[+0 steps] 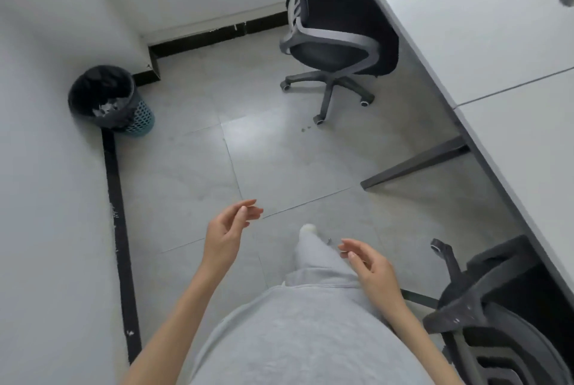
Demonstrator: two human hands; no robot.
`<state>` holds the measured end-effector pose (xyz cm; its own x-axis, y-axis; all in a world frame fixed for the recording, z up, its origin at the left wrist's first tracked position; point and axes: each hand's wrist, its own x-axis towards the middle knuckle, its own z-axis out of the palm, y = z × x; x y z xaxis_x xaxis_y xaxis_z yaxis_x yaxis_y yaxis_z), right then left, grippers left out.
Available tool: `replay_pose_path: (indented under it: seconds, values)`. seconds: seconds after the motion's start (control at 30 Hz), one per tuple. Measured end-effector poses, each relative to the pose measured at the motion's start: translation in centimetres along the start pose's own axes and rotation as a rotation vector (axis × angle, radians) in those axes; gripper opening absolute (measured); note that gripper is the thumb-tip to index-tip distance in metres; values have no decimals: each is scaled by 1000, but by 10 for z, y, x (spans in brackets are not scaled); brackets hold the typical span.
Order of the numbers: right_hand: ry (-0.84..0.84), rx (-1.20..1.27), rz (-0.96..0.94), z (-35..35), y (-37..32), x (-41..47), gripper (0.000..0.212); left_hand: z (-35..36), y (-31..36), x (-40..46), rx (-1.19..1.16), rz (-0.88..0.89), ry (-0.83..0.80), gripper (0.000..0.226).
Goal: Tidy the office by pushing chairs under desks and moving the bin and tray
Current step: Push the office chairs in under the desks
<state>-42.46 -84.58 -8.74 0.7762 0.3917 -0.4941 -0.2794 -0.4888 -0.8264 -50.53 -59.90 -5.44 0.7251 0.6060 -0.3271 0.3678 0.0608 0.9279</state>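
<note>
A teal mesh bin (141, 119) with a black liner and crumpled paper stands on the floor at the left, against the wall. A grey office chair (334, 39) sits at the far end, its seat partly under the long white desk (484, 27). A second black chair (494, 322) is tucked under the desk at the lower right. My left hand (226, 232) hovers over the floor, fingers relaxed, holding nothing. My right hand (369, 263) hangs free above my leg, also holding nothing. No tray is in view.
A white wall (46, 198) with a black skirting strip runs along the left. A dark desk leg (416, 164) slants across the floor at the right. My grey-clad leg and shoe (309, 229) step forward over the grey floor tiles.
</note>
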Motion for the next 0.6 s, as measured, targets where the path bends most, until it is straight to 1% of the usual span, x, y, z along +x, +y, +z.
replay_pose_path:
  seconds: [0.1,0.23,0.33,0.47,0.6]
  values:
    - [-4,-33,-15,2,-28,58,26,2,17,56,-28,-1,33,27]
    - [-99,-78,-58,21,-85,162,30,-1,31,132,-30,-44,64,25]
    - [-172,-133,-143,38,-157,245,27,-14,42,177,-75,-127,164,26]
    - [-273,-164,-275,67,-263,345,25,-42,64,233,-102,-168,290,24]
    - [-364,-251,-353,95,-325,413,24,-60,72,281,-145,-197,372,23]
